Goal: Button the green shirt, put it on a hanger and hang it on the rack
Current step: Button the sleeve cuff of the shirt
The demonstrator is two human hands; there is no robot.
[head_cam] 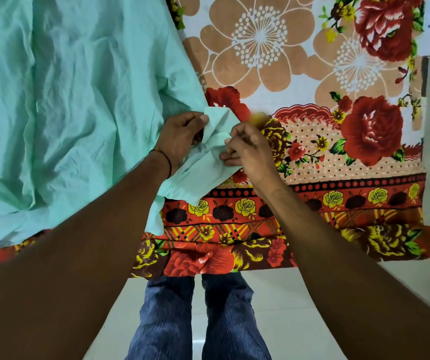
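Observation:
The green shirt (73,100) lies spread and wrinkled over the left half of the bed. One end of it is bunched up near the bed's front edge. My left hand (180,133) pinches a fold of that cloth between thumb and fingers. My right hand (250,146) grips the same bunch from the right, fingertips curled into the fabric. The two hands almost touch. No button or buttonhole shows between them. No hanger or rack is in view.
A floral bedsheet (338,141) in red, yellow and tan covers the bed and hangs over its front edge. My legs in blue jeans (198,315) stand on the white tiled floor (273,307) right against the bed. A white wall runs along the right side.

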